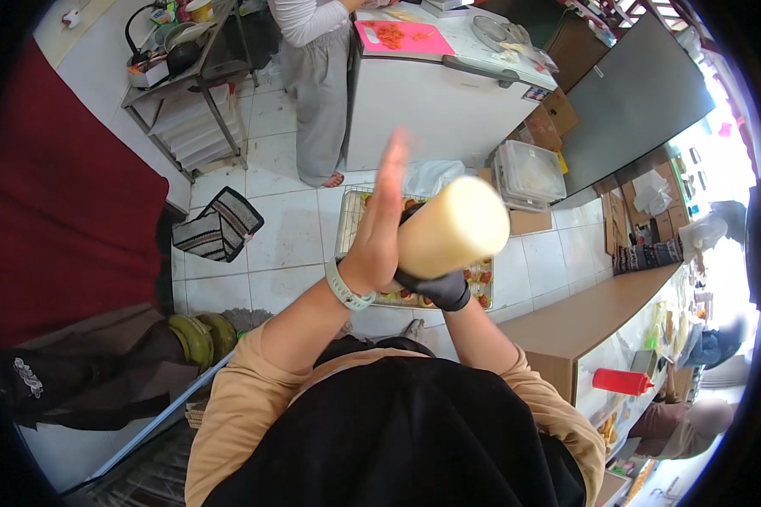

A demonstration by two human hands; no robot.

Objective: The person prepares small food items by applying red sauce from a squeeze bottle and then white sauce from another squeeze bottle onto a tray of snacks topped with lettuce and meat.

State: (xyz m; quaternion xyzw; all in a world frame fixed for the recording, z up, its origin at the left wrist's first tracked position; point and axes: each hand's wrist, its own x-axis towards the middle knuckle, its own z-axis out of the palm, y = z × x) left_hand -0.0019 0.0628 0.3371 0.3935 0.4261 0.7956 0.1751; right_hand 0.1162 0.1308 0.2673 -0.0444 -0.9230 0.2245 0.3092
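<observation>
A squeeze bottle (434,237) filled with pale cream-coloured sauce is held bottom-up, its base facing me. My right hand (441,290), in a black glove, is wrapped around it from below and the right. Bare and held flat, my left hand (380,234) is beside the bottle with its fingers stretched out; they are blurred. Whether the palm touches the bottle I cannot tell. On my left wrist is a pale green watch (349,290). Beneath both hands lies a metal tray with a wire rack (350,218), bearing several small food pieces (484,277) with red and green toppings. The bottle's nozzle is hidden.
Ahead, a person (317,82) stands at a white chest freezer (412,108) topped by a pink cutting board (441,41). A striped mat (219,225) lies on the tiled floor. At right, a counter (583,317) carries a red squeeze bottle (618,382). Plastic containers (529,171) are stacked near the freezer.
</observation>
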